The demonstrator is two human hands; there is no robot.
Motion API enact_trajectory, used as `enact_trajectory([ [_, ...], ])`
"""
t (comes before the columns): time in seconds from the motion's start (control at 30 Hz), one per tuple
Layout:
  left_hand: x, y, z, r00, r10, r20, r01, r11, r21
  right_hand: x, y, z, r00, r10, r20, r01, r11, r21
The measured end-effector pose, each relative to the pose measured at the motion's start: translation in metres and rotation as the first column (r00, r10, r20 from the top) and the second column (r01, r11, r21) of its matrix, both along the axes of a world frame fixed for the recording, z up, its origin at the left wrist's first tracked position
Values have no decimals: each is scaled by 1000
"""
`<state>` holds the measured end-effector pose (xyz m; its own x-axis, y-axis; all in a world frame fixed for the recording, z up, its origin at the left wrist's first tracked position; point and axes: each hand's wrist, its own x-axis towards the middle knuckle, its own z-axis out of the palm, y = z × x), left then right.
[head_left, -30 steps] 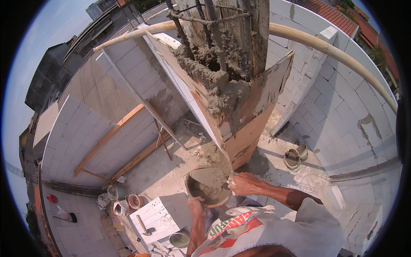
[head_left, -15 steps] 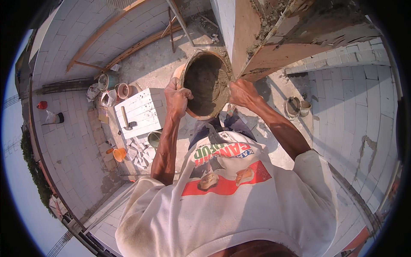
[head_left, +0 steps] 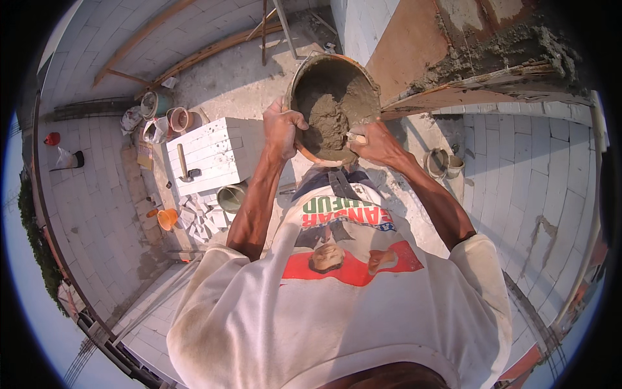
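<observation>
A round bucket (head_left: 355,76) tilts in front of me, its mouth turned toward me. Wet grey mortar (head_left: 327,120) lies heaped inside it. My left hand (head_left: 283,129) is closed around the bucket's left rim, thumb over the edge. Above the bucket's near right rim, my right hand (head_left: 378,144) is closed on a short pale handle (head_left: 356,137); the tool's other end is hidden. Just beyond the bucket on the right stands a wooden formwork board (head_left: 408,61), its edge crusted with mortar.
White blocks (head_left: 207,155) at left carry a hammer (head_left: 183,162). Several buckets stand around them, among them an orange one (head_left: 168,219) and a dark one (head_left: 230,198). Broken block pieces (head_left: 201,217) lie nearby. More buckets (head_left: 438,162) stand right. Block walls (head_left: 518,175) surround me.
The bucket has moved up and right, tilting more toward me, with the mortar now heaped up. My right hand has come from beside the board to the bucket's near rim.
</observation>
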<state>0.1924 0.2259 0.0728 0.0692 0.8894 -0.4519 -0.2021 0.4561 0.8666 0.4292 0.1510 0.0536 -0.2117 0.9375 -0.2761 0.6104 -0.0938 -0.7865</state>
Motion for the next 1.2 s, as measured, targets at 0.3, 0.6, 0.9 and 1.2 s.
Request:
enact_trajectory([
  [0.3, -15, 1, 6, 967, 153, 202, -145, 988, -54, 2, -4, 108, 997, -56, 61, 60, 996, -66],
  [0.6, -33, 19, -33, 980, 164, 112, -152, 982, -109, 22, -18, 377, 992, -86, 97, 94, 992, -83],
  [0.9, -14, 22, -75, 994, -16, -105, -9, 974, -226, 94, -53, 494, 772, -485, -410, 528, 849, -10],
  [1.2, -5, 18, -50, 995, -25, -97, 4, 977, -211, 103, -53, 487, 852, -476, -217, 523, 780, 342],
])
